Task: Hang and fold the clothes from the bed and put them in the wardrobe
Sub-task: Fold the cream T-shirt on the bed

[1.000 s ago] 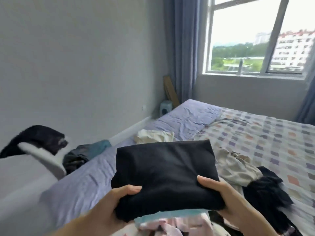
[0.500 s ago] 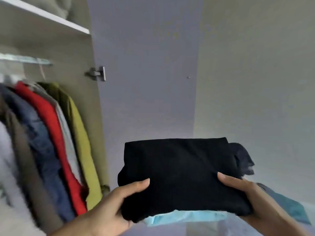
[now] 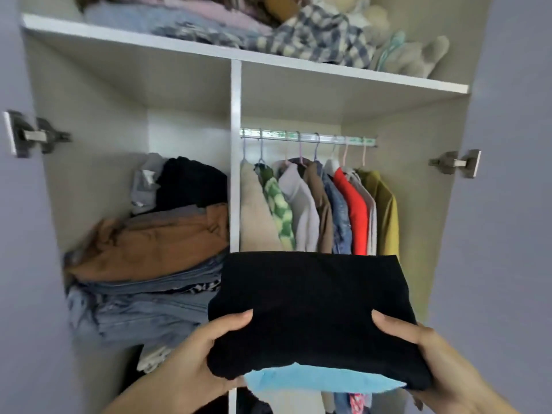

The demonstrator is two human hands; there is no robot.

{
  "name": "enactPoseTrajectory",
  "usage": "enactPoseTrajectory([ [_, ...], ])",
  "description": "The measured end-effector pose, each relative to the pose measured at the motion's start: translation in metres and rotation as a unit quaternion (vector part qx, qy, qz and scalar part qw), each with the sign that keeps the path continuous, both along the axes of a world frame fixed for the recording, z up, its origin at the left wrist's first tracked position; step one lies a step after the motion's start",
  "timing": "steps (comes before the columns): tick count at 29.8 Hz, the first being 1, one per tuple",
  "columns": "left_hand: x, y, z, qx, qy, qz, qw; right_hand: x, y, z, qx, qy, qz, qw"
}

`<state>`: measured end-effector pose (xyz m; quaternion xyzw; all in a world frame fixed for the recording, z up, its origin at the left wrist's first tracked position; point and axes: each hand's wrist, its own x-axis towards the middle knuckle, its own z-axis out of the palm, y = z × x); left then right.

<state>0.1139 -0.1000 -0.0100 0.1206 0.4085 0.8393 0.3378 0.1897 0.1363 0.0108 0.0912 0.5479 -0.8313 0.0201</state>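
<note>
Already folded, the soft black cloth bundle (image 3: 310, 309), with a light-blue folded garment (image 3: 322, 379) under it, is gripped between the left hand (image 3: 206, 351) and right hand (image 3: 418, 348), in front of the open white wardrobe (image 3: 235, 144), whose untidy brown-and-denim pile (image 3: 149, 255) beyond the left hand probably awaits it.

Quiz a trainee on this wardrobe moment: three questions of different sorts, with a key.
1. True or false: the left hand and right hand both grip the black garment.
2. What lies directly under it? A) a blue garment B) a tray C) a book
3. Fill in: the rail is to the ___ of the divider.
Key: 1 true; 2 A; 3 right.
</note>
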Motion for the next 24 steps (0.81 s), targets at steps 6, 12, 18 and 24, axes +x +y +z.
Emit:
enactPoseTrajectory([
  [6, -0.022, -0.079, 0.012, -0.036, -0.050, 0.130, 0.990, -0.074, -0.067, 0.010, 0.069, -0.022, 0.093, 0.993],
  [12, -0.037, -0.142, 0.028, -0.046, -0.036, 0.297, 0.953, -0.140, -0.135, 0.021, 0.113, 0.026, 0.172, 0.978],
  [18, -0.109, -0.179, 0.056, -0.033, 0.013, 0.380, 0.924, -0.224, -0.189, 0.051, 0.130, 0.114, 0.149, 0.974],
  [24, -0.217, -0.200, 0.064, -0.133, 0.031, 0.477, 0.868, -0.327, -0.223, 0.060, 0.359, 0.168, -0.038, 0.917],
])
